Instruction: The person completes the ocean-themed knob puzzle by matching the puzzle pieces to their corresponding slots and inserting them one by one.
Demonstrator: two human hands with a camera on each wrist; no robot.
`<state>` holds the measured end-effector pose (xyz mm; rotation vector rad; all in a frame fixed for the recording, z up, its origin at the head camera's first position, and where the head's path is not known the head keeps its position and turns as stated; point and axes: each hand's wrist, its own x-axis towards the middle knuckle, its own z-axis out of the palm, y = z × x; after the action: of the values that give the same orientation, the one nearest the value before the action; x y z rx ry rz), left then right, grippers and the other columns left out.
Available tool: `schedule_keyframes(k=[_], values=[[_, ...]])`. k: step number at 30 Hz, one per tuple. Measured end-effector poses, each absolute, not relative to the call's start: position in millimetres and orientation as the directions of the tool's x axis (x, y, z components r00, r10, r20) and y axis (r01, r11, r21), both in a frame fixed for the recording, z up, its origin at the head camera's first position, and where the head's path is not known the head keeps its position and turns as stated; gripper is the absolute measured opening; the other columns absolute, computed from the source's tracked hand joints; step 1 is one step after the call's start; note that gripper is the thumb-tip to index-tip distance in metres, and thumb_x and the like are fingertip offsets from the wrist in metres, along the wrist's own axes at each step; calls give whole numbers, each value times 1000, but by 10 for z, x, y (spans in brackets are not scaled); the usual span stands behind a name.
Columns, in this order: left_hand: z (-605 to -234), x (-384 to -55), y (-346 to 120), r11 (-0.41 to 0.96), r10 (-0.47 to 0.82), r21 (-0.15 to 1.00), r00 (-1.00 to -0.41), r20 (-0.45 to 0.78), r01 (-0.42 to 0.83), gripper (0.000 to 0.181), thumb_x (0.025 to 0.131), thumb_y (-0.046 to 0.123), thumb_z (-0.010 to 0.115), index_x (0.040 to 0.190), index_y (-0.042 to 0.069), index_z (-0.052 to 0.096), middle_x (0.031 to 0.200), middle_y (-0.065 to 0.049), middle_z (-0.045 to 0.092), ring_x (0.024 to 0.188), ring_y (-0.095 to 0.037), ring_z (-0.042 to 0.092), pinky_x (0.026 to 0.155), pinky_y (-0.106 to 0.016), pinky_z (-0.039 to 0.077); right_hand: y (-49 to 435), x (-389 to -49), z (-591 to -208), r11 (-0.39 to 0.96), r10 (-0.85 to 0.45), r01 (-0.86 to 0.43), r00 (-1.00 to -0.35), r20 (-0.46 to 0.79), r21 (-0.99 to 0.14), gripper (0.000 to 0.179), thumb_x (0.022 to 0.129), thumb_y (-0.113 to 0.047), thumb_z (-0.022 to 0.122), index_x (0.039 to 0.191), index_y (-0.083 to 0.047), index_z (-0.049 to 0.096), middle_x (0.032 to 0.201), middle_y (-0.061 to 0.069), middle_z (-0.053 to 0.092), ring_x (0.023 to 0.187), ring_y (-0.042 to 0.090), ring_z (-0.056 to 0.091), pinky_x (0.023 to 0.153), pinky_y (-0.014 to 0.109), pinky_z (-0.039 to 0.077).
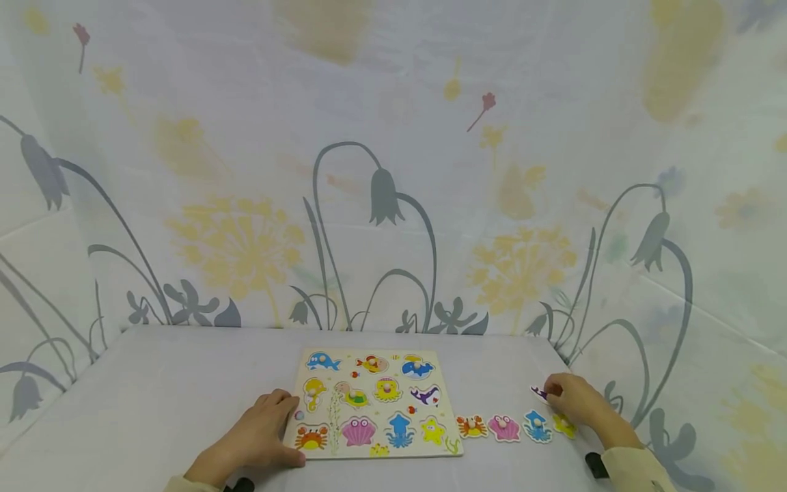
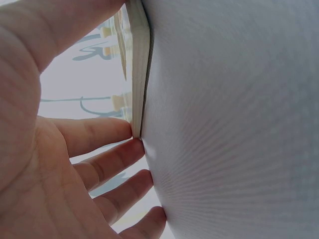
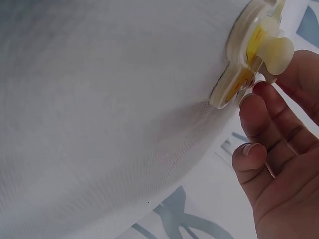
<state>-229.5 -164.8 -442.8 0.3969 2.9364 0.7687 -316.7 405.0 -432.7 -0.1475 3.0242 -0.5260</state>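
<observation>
A wooden sea-animal puzzle board (image 1: 344, 447) lies on the table. My left hand (image 1: 264, 430) rests at its left edge, thumb near the front corner; in the left wrist view the straight fingers (image 2: 99, 135) touch the board's side (image 2: 140, 64). At the right, my right hand (image 1: 574, 400) pinches a purple whale piece (image 1: 538, 392), mostly hidden by the fingers. Just in front of that hand lies a yellow star piece (image 1: 564, 426) with a knob, seen close in the right wrist view. Left of it sit a blue squid piece (image 1: 537, 428), a pink shell piece (image 1: 504, 429) and a crab piece (image 1: 471, 427).
Knobbed pieces sit in the board's back and middle rows, among them a dolphin (image 1: 322, 361) and an octopus (image 1: 388, 390). Its front-row pictures, such as the printed crab (image 1: 311, 437), show no knobs. A flower-printed curtain (image 1: 393, 260) stands behind the white table.
</observation>
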Motion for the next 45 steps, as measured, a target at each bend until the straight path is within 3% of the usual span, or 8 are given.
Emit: schedule_keyframes(k=[20,26,34,45], values=[[-4421,-2315,-1649,835,275,502,-961,-24,226,100,53,50,89,130,-4,53,125,-16,49,117,-39,44,101,-59,35,3922,-3180,-4285,937,-146,-141,-989,7,-320,5,86,-12,68,91,-10,66,81,-1,57,75,17,50,69,35,48],[-4434,-2302,-1642,842,263,496,-964,-39,210,100,54,51,89,130,-2,53,125,-14,49,117,-37,44,101,-58,35,3683,-3170,-4232,919,-237,-250,-968,79,-306,5,84,-10,68,89,-11,66,79,-4,56,75,16,49,70,36,48],[-4447,-2290,-1652,838,270,499,-962,-30,220,99,54,49,89,130,-3,52,125,-16,49,117,-39,44,101,-59,35,3312,-3207,-4244,899,-299,-324,-946,127,-294,5,83,-12,70,87,-12,67,77,-7,54,71,13,48,65,32,45],[-4449,-2302,-1655,842,269,491,-963,-23,223,100,54,51,88,130,-3,53,125,-16,49,116,-37,44,101,-59,35,2741,-3226,-4231,872,-372,-398,-917,143,-285,5,85,-15,69,89,-18,68,79,-11,54,73,10,49,70,31,49]])
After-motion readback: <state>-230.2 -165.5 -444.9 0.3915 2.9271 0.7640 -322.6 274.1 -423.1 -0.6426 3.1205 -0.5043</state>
